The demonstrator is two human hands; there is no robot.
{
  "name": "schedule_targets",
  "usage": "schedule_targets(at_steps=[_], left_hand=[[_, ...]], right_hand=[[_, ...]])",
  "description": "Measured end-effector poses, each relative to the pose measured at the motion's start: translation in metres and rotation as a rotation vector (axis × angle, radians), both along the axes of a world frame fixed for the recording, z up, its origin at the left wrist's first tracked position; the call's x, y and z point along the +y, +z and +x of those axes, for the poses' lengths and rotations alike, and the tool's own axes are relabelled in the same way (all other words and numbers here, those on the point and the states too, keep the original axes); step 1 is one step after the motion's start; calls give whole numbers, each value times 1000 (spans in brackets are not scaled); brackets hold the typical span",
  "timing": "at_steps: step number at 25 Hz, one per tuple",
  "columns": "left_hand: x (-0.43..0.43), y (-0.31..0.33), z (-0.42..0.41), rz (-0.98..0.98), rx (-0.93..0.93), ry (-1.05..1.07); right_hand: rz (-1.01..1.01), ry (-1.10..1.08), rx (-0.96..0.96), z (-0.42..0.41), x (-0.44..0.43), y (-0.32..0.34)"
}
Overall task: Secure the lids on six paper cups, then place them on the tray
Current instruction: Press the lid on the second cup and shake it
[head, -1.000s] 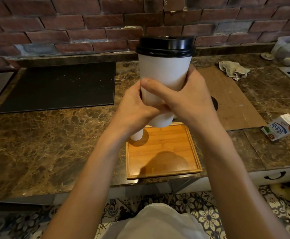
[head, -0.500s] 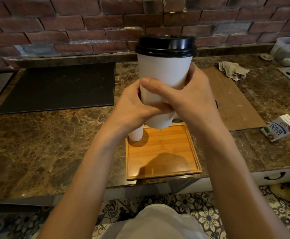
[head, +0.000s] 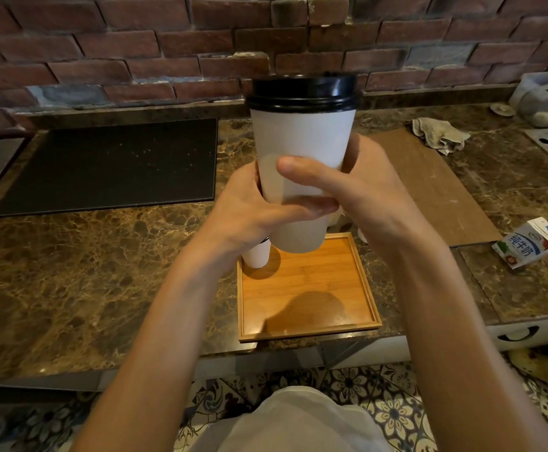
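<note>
Head view, looking down.

Listener: What is closest, and what are the hands doing?

Describer: Two bare forearms reach out over a square wooden tray, which lies at the near edge of a brown marble counter. Above the tray's far edge, both hands grip one tall white paper cup, held upright in the air. The left hand wraps its lower part, thumb across the near side. The right hand curls round from the other side, thumb just above. A black lid sits on the cup's rim.

Listener: Which step is this?

Describer: By my reading, this cup is capped and ready for placing. A second cup stands in the tray's far left corner. The next move calls for lowering the held one straight down onto bare wood beside it, without knocking it.

Listener: Anything unclear?

Describer: The lid's far side is hidden, so I cannot tell whether it is pressed down all round. The left hand covers the top of the second cup. Pale shapes beyond the tray's far right corner, behind the right wrist, may be more cups; I cannot tell. Farther left of the tray lies a black mat. Farther right are a brown board, a milk carton and a crumpled cloth. A brick wall closes the view.
</note>
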State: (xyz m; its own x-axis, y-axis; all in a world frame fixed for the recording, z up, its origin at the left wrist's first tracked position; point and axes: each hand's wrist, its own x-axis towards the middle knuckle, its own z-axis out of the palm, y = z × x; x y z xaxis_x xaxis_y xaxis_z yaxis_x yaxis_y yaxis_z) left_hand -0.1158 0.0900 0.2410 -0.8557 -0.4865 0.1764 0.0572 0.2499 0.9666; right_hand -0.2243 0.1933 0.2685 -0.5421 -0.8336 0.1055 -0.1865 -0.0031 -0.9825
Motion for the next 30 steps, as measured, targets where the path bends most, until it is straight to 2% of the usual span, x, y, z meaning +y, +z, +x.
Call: schedule_targets(at_steps=[7,13,21,27,30], left_hand=[[-1,-4,-3,-95,11,125],[2,-9,-4,-141,45,180],[-1,-4,3,-64,49,78],[-4,4,14,89,-26,-111],[-5,4,17,131,-35,-150]], right_hand=[[60,-207,171,20,-4,-2],[32,-319,271,32,-7,-4],[-1,-201,122,21,0,2],[-62,20,-133,13,6,2],[-62,96,-148,10,8,3]])
